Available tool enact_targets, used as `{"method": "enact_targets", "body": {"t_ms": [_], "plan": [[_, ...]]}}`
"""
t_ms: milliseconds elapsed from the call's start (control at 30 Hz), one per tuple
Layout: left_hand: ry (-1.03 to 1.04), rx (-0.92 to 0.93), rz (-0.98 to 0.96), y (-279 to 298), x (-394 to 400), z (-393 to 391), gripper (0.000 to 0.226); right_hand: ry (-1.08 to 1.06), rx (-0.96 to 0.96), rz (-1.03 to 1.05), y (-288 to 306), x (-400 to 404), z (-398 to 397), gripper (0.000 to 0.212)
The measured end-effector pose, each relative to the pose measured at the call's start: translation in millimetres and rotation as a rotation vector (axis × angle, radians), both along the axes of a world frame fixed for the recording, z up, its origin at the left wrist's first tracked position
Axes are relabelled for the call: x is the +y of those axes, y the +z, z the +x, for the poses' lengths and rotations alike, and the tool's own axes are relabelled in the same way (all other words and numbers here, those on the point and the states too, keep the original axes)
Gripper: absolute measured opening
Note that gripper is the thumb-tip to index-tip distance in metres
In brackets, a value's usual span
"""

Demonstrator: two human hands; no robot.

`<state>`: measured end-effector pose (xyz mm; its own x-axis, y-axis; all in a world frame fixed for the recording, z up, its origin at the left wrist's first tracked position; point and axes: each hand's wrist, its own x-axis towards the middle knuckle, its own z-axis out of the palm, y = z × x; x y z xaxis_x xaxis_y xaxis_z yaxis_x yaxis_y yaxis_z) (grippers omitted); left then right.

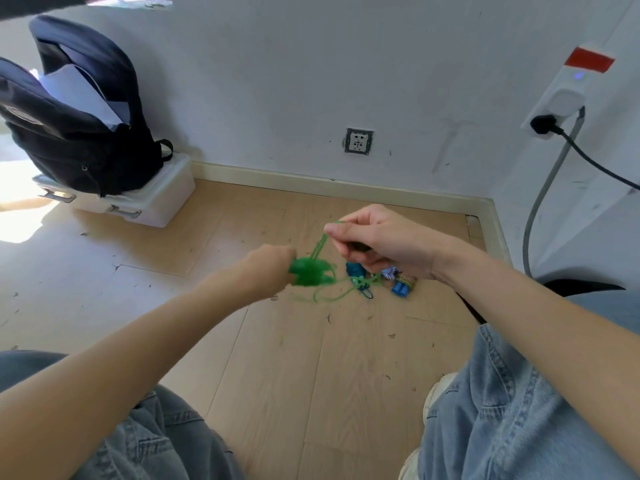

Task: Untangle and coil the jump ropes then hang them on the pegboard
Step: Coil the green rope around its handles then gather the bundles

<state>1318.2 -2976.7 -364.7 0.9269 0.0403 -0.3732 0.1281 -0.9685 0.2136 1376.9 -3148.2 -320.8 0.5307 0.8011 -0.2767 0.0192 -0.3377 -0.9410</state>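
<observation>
Your forearms are bare to the frame edge, with no sleeves in view. Your left hand [273, 268] and right hand [377, 240] carry no gloves. You wear light blue denim jeans [502, 420] with visible seam stitching and a white shoe [437, 396].

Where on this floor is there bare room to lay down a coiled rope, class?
Bare floor lies between the knees, and more between the white box and the left hand. It is crowded under the right hand, where green rope tangles with blue handles.
</observation>
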Motion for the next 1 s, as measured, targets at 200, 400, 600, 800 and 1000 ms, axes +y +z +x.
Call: {"method": "enact_targets", "body": {"t_ms": [200, 400, 600, 800, 1000], "plan": [[-0.434, 0.053, -0.092, 27, -22, -17, 0.010, -0.329, -0.306, -0.212, -3, -7, 8, 0.041], [-0.440, 0.067, -0.546, 58, -7, -20, 0.012, -0.341, -0.374, -0.397, -8, -14, 13, 0.045], [-0.160, -0.156, -1.042, 63, 9, -17, 0.027, -0.184, -0.018, -0.302, -4, -19, 14, 0.026], [0.223, -0.336, -1.334, 53, 6, -5, 0.020, -0.092, 0.334, 0.003, -7, -9, 3, 0.040], [0.322, -0.301, -1.757, 59, 17, 5, 0.025, -0.178, 0.401, 0.173, -4, -10, 5, 0.033]]}}
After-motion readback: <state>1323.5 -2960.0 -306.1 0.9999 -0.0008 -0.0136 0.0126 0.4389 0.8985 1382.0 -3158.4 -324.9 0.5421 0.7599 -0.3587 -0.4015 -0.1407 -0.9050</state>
